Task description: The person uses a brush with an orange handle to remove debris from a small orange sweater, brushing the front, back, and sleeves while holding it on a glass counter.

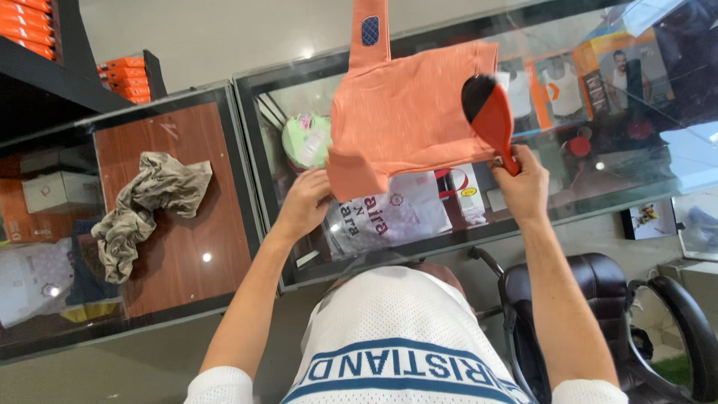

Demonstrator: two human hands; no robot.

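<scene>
Seen from the camera on your head, looking down, you stand at a glass display counter. An orange folded garment lies on the glass top, toward the far edge of the counter, with a narrow strip of it reaching past that far edge; a small dark quilted patch sits on the strip.

Your left hand rests on the near left corner of the garment, fingers curled onto the folded cuff, pressing on the cloth rather than closed around it. Your right hand is clamped around the handle of a red and black brush, whose head lies on the right part of the garment, near its right edge.

To the left, on a brown wooden panel of the counter, lies a crumpled grey-beige cloth, well apart from the garment. Under the glass you can make out packaged clothing in white and green wrappers. A black office chair stands at your right, near the counter's front edge.
</scene>
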